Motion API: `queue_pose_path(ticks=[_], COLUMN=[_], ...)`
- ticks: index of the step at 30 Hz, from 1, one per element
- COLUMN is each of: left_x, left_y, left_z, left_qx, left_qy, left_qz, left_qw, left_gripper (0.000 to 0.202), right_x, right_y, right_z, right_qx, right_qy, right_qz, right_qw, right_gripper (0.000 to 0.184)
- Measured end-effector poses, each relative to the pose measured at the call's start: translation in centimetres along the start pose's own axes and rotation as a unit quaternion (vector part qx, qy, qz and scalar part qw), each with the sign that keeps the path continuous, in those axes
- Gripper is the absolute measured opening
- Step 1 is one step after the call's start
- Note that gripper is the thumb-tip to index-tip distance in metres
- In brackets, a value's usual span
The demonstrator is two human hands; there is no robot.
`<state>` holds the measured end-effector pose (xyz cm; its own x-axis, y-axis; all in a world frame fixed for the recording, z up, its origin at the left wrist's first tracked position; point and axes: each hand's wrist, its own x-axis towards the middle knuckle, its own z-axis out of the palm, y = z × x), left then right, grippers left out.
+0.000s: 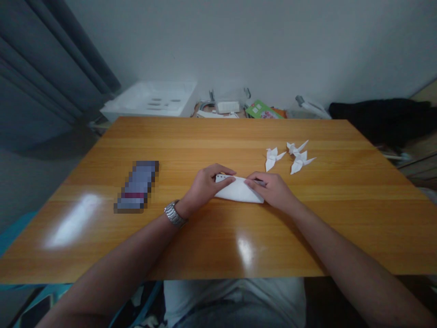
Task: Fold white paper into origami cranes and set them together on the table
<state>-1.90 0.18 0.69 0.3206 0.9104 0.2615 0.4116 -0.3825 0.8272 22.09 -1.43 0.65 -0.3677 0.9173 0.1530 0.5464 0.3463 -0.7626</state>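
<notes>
A folded sheet of white paper (239,190) is held between both hands over the middle of the table, with a row of small punched holes at its upper left corner. My left hand (209,182) pinches its left part, thumb in front and fingers behind. On the right part, my right hand (271,187) grips the top edge between thumb and fingers. Beyond my right hand lie three folded white paper cranes: one on the left (272,158), one at the back (296,148) and one in front (301,162).
The wooden table (191,146) has a phone-like blurred device (138,187) on its left side. Past the far edge stand a white tray (153,95), a green booklet (262,110) and cables. A dark cloth (382,118) lies off to the right.
</notes>
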Motion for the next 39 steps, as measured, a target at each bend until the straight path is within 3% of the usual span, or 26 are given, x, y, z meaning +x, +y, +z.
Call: queue_pose_path(ticks=[10, 16, 26, 29, 39], left_x=[0.4, 0.3, 0.3, 0.4, 0.3], left_y=[-1.0, -0.7, -0.4, -0.4, -0.3], left_z=[0.1, 0.0, -0.2, -0.5, -0.9], left_qx=[-0.107, -0.114, -0.035, -0.046, -0.046], left_qy=[-0.001, 0.006, 0.031, 0.011, -0.107], left_qz=[-0.076, -0.075, -0.026, -0.019, 0.016], left_qw=[0.991, 0.991, 0.999, 0.999, 0.993], left_gripper=[0.032, 0.031, 0.023, 0.022, 0.019], right_x=[0.1, 0.0, 0.0, 0.1, -0.4], right_y=[0.4, 0.2, 0.1, 0.4, 0.1], right_z=[-0.4, -0.6, -0.7, -0.7, -0.5], right_qx=[-0.001, -0.006, -0.036, -0.027, -0.003], right_qy=[0.027, 0.026, 0.029, 0.020, -0.095], right_qz=[0.021, 0.014, 0.005, 0.008, 0.030], right_qw=[0.999, 1.000, 0.999, 0.999, 0.995], right_gripper=[0.031, 0.031, 0.030, 0.029, 0.028])
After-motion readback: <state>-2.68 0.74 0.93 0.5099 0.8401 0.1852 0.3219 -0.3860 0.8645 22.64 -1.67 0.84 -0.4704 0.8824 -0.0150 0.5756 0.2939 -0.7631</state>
